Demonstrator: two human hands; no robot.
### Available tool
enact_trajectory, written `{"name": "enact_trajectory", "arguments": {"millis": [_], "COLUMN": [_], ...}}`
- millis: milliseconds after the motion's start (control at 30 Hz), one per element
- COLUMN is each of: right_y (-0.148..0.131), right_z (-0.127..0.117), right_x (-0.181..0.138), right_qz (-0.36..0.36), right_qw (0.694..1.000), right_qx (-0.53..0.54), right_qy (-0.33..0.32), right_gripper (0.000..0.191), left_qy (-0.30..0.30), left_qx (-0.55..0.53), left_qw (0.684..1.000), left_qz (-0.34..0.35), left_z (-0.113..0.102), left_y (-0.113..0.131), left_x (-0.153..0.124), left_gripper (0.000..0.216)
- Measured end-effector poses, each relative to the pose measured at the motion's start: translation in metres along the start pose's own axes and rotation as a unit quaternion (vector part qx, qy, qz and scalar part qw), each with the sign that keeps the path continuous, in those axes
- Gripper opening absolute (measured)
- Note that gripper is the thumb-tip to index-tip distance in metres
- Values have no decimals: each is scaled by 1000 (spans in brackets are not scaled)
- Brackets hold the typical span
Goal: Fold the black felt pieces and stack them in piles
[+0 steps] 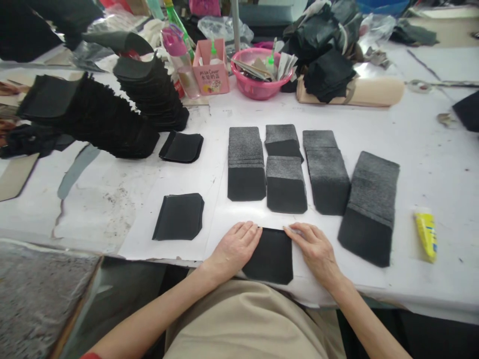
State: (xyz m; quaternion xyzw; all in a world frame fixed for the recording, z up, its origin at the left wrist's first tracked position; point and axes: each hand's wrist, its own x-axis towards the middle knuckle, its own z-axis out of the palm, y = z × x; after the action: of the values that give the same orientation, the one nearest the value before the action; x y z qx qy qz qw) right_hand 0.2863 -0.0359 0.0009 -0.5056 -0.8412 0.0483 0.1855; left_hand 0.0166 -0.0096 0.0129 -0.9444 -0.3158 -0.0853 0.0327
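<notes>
In front of me lies a black leather-like piece [271, 257] with cut corners, at the table's near edge. My left hand [237, 245] has its fingers closed together on the piece's far left corner. At its far right corner, my right hand [313, 247] pinches the same edge between thumb and fingers. Beyond my hands are several overlapping rows of black pieces with grey fuzzy parts showing, such as the left row [246, 164] and the slanted right row [370, 209]. A small pile of black pieces [179, 217] rests left of my left hand.
Two tall leaning stacks, one nearer [97, 119] and one behind [149, 89], stand at the left by another small pile [182, 147]. A yellow tube [425, 235] lies at right. Farther back are a pink basin [258, 89], a pink box [211, 70] and a beige roll [377, 92].
</notes>
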Motion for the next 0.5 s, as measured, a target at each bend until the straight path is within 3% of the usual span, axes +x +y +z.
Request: {"name": "enact_trajectory", "arguments": {"millis": [333, 500], "right_y": [0, -14], "right_z": [-4, -1], "right_x": [3, 18], "right_qz": [37, 73], "right_qw": [997, 994], "right_qx": [69, 73], "right_qy": [21, 42], "right_gripper": [40, 22], "left_qy": [27, 45], "left_qx": [-12, -36], "left_qw": [998, 997], "left_qz": [-50, -56], "left_z": [-4, 1], "left_y": [-12, -12], "left_x": [-23, -23], "left_gripper": [33, 32]}}
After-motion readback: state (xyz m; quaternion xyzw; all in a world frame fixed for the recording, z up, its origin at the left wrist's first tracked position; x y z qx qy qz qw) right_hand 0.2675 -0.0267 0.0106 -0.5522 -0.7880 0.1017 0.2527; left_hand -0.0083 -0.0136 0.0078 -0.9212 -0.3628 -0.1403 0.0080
